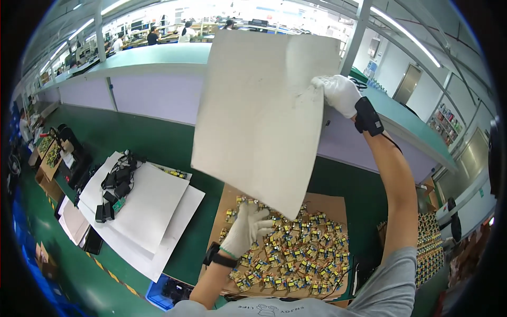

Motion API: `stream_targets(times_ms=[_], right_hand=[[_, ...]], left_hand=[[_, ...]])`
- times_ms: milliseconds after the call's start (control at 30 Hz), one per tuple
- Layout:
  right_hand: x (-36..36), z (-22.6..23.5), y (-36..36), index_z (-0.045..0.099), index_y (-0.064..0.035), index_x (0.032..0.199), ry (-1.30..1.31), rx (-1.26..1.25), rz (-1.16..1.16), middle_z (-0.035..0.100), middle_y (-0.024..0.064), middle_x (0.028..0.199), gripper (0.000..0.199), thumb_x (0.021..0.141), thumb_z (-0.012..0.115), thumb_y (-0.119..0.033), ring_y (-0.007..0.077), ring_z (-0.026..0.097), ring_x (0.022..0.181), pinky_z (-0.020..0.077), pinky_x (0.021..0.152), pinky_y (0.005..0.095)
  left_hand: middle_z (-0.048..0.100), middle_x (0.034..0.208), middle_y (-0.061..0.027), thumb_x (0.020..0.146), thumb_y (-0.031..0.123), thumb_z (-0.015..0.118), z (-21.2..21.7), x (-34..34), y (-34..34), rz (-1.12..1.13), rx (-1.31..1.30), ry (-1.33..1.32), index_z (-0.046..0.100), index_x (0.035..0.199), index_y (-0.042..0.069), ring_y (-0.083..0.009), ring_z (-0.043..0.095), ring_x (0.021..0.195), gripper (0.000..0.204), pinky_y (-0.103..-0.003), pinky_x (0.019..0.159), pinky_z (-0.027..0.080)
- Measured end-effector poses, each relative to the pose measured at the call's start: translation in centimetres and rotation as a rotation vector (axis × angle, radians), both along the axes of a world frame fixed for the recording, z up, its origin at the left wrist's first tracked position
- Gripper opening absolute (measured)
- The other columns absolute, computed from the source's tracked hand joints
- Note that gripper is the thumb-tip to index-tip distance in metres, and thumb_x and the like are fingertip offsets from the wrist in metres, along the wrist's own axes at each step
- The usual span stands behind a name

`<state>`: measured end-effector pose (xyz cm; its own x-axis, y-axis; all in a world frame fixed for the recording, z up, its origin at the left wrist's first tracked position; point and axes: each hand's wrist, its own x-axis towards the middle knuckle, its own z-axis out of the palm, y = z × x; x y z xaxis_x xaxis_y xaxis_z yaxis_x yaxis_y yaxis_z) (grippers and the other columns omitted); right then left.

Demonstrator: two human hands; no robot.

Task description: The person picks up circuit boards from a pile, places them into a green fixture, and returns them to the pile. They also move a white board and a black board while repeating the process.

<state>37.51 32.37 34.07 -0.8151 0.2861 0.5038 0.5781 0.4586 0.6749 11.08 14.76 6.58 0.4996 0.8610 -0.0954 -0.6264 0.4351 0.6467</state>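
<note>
holds pale sheet (pixel 253 121) by its edge in closed fingers of right hand (pixel 340 95), above far edge of cardboard (pixel 330 202), probably for access to circuit boards (pixel 296 253) on cardboard; holds left hand (pixel 245 231), with fingers spread, over cardboard's left side.

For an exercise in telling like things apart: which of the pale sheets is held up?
The sheet gripped at its right edge by the right hand; the other sheets lie overlapping at left, with black adapters on top.

bright strip lights (pixel 405 37) hang above lilac panels (pixel 153 98) and green floor (pixel 100 280).
</note>
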Motion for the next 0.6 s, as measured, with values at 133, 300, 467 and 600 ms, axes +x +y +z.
stream_targets(times_ms=[133, 300, 467, 600], right_hand=[[0.5, -0.4, -0.1, 0.06, -0.01, 0.099, -0.025, 0.006, -0.182, 0.066, 0.0065, 0.084, 0.02, 0.079, 0.056, -0.008, 0.0247, 0.064, 0.077, 0.0523, 0.067, 0.0318], [2.8, -4.0, 1.3, 0.06, -0.0081, 0.089, 0.076, -0.126, -0.321, 0.062, 0.0099, 0.074, 0.01, 0.083, 0.052, -0.009, 0.026, 0.063, 0.07, 0.0511, 0.061, 0.0333], [2.6, -7.8, 2.1, 0.061, -0.0078, 0.085, 0.187, 0.0, -0.371, 0.059, 0.0078, 0.06, 0.013, 0.086, 0.052, -0.018, 0.0255, 0.061, 0.051, 0.0481, 0.044, 0.0334], [1.2, -7.7, 2.8, 0.066, -0.0101, 0.098, 0.406, -0.149, -0.549, 0.068, 0.0103, 0.091, 0.021, 0.081, 0.059, -0.02, 0.0259, 0.068, 0.074, 0.0553, 0.058, 0.0376]], left_hand=[[0.042, 0.136, -0.0166, 0.091, 0.063, 0.037, 3.0, 1.4, 1.2, 0.177, 0.094, -0.098, 0.027, 0.14, 0.005, -0.0305, 0.051, 0.115, 0.077, -0.041, 0.096, 0.045], [0.037, 0.142, -0.0092, 0.093, 0.059, 0.036, 5.0, -1.3, 3.1, 0.477, 0.341, -0.299, 0.025, 0.143, 0.009, -0.0265, 0.038, 0.128, 0.072, -0.043, 0.105, 0.033], [0.03, 0.145, -0.009, 0.092, 0.057, 0.042, 9.3, -3.3, 5.8, 0.63, 0.415, -0.04, 0.023, 0.144, 0.007, -0.0269, 0.033, 0.13, 0.074, -0.044, 0.107, 0.029], [0.038, 0.139, -0.0092, 0.092, 0.062, 0.035, 13.9, -2.9, 7.2, 0.807, 0.448, 0.07, 0.029, 0.14, 0.008, -0.025, 0.041, 0.123, 0.073, -0.039, 0.102, 0.034]])
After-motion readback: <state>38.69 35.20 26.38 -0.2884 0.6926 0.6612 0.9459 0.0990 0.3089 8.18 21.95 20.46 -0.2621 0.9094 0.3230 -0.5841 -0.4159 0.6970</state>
